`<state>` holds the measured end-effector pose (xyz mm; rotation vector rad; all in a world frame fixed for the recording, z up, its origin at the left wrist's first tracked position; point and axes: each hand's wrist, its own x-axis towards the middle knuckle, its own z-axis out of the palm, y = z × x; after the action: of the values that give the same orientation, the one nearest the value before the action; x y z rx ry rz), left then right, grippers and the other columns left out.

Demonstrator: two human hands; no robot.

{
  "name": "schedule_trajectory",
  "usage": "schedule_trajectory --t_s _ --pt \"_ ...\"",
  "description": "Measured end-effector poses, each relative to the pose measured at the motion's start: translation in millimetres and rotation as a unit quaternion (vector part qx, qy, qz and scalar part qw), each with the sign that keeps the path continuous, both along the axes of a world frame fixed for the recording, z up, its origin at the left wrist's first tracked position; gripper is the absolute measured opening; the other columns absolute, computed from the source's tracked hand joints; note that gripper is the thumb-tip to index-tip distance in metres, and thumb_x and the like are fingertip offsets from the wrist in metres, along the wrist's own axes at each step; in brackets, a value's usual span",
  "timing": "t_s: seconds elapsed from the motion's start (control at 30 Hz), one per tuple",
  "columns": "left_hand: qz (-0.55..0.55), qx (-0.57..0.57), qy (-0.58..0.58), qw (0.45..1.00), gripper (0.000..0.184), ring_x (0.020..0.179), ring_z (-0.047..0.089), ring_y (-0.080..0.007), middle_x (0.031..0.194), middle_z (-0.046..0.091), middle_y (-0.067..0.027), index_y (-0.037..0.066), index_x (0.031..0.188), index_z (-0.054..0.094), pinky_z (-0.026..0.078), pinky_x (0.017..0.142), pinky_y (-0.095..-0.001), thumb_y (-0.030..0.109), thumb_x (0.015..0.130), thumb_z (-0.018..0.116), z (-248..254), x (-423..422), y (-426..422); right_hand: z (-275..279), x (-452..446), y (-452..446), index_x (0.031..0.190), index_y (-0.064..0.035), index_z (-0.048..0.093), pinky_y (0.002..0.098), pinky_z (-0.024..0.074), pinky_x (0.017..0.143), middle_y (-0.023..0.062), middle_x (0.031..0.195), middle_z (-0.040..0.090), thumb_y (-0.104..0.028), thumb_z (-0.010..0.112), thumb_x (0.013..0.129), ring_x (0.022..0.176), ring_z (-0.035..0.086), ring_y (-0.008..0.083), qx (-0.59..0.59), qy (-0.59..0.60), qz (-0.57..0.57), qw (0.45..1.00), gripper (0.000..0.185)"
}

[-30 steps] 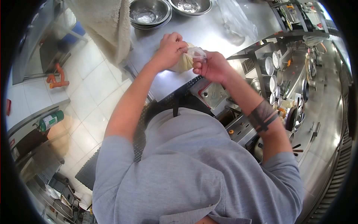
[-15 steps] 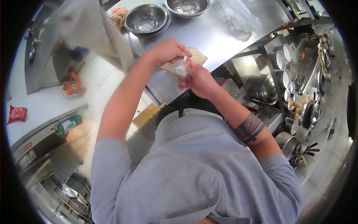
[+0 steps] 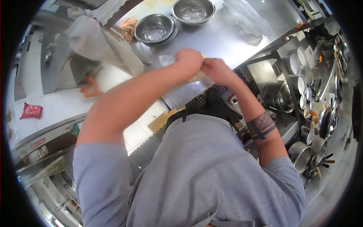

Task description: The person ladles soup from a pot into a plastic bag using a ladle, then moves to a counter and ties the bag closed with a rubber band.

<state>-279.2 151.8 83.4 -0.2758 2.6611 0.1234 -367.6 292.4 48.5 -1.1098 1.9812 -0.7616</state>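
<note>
Above the near edge of the steel table, my left hand (image 3: 189,60) and my right hand (image 3: 219,71) are together, their knuckles nearly touching. Both are closed on a clear plastic bag (image 3: 165,59) with something beige (image 3: 197,77) in it. A wisp of the clear plastic sticks out left of my left hand, and the beige part shows beneath both hands. My left fingers are mostly hidden behind the back of the hand. My right fingers are pinched at the bag, slightly blurred.
Steel bowls (image 3: 154,29) are stacked on the table (image 3: 227,41), with another steel bowl (image 3: 193,11) beside them. An orange cloth (image 3: 129,28) and a loose clear plastic bag (image 3: 247,17) lie there too. A pale cloth (image 3: 109,49) hangs at left; pots (image 3: 279,96) fill shelves at right.
My left hand has turned over, its elbow swinging outward, and now covers much of the bag. My right hand has moved a little to the right. The view has shifted slightly.
</note>
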Motion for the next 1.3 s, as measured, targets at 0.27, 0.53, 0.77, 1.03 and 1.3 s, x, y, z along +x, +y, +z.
schedule_trajectory --t_s 0.27,0.53,0.77,1.03,1.3 --pt "-0.265 -0.274 -0.149 0.912 0.028 0.103 0.074 -0.0302 0.108 0.079 -0.0084 0.01 0.115 0.08 0.055 0.092 -0.0439 0.015 0.093 0.064 -22.3 -9.2 16.6 20.7 -79.9 -49.8 0.117 -0.0068 0.076 0.0411 0.0533 0.094 0.0146 0.114 0.076 -0.029 0.068 0.098 0.105 0.072 0.0294 -0.096 -0.043 0.065 0.992 0.031" --pt "-0.349 -0.213 -0.065 0.91 0.019 0.084 0.073 -0.0247 0.087 0.076 -0.0034 0.013 0.095 0.083 0.052 0.071 -0.0376 0.015 0.086 0.067 -24.3 1.4 15.9 21.6 -35.1 -129.4 0.125 -0.0138 0.074 0.0374 0.0487 0.101 0.0106 0.141 0.059 -0.029 0.076 0.092 0.126 0.058 0.0207 -0.16 0.022 0.347 0.924 0.036" --pt "-0.188 -0.103 -0.021 0.976 0.012 0.083 0.074 -0.0259 0.081 0.075 -0.0047 0.01 0.088 0.078 0.054 0.067 -0.0401 0.013 0.081 0.07 -38.5 23.9 18.6 0.9 -47.4 -195.2 0.1 -0.0032 0.076 0.0352 0.0526 0.049 0.0094 0.074 0.071 -0.022 0.068 0.085 0.055 0.065 0.019 0.08 0.074 0.468 0.877 0.026" --pt "-0.005 -0.004 0.202 0.979 0.016 0.094 0.07 -0.0325 0.101 0.066 -0.0117 0.005 0.102 0.064 0.058 0.074 -0.0455 0.012 0.087 0.066 -26.4 59.6 -15.5 -36.1 -65.1 -98.7 0.1 -0.0015 0.071 0.0405 0.0542 0.067 0.0149 0.083 0.072 -0.022 0.065 0.097 0.07 0.068 0.0279 -0.031 -0.001 0.146 0.989 0.021" --pt "0.129 0.208 0.243 0.939 0.012 0.095 0.065 -0.0395 0.104 0.065 -0.0143 0.006 0.1 0.062 0.053 0.08 -0.0496 0.015 0.094 0.065 -35.1 65.8 -15.0 -25.6 -31.9 -39.0 0.108 -0.0021 0.068 0.044 0.053 0.083 0.0207 0.096 0.072 -0.018 0.06 0.102 0.091 0.069 0.0377 -0.095 -0.035 0.051 0.994 0.018"
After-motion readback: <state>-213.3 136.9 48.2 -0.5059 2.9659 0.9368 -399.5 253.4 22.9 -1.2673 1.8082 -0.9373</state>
